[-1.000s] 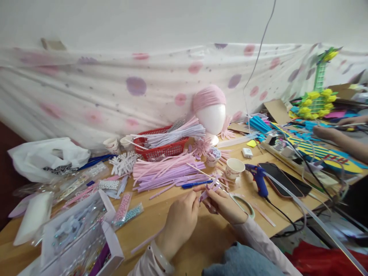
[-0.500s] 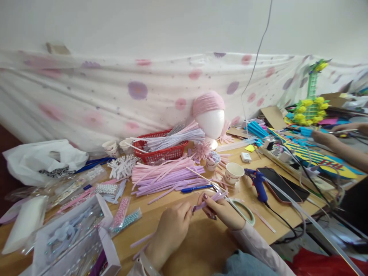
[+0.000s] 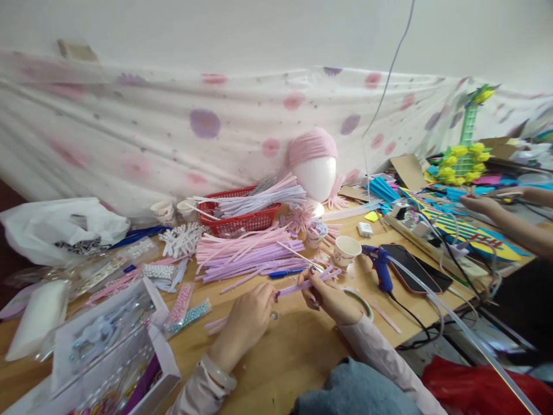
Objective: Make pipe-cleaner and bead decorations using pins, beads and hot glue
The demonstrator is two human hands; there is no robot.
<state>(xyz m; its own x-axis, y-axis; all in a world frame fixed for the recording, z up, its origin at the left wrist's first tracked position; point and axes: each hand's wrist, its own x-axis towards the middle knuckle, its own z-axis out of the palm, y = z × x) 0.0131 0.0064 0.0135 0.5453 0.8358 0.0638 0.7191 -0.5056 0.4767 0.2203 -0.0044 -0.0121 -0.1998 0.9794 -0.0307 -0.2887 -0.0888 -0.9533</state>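
Note:
Several lilac pipe cleaners (image 3: pixel 290 290) stretch between my two hands, low over the table's front. The fingers of my left hand (image 3: pixel 249 314) are closed on their left end. My right hand (image 3: pixel 330 297) pinches them farther along, and their free ends poke out past its fingers to the upper right. Beside the right wrist lies a pale green loop handle (image 3: pixel 363 302), like that of scissors, partly hidden by the hand. Just beyond the hands are a blue pen (image 3: pixel 285 273) and a thin wooden stick (image 3: pixel 298 255). Loose lilac pieces (image 3: pixel 215 325) lie left of my left wrist.
Pink and lilac pipe cleaners (image 3: pixel 242 256) are piled before a red basket (image 3: pixel 246 222). A foam head (image 3: pixel 316 176) stands behind. Right are a paper cup (image 3: pixel 347 252), a blue glue gun (image 3: pixel 380 268) and a phone (image 3: pixel 410 268). Bead boxes (image 3: pixel 166 363) sit left. Another person's hands (image 3: pixel 484 204) work far right.
My hands have drawn apart, with more of the lilac pipe cleaners showing between them. The view has shifted slightly. The other person's hands have moved a little.

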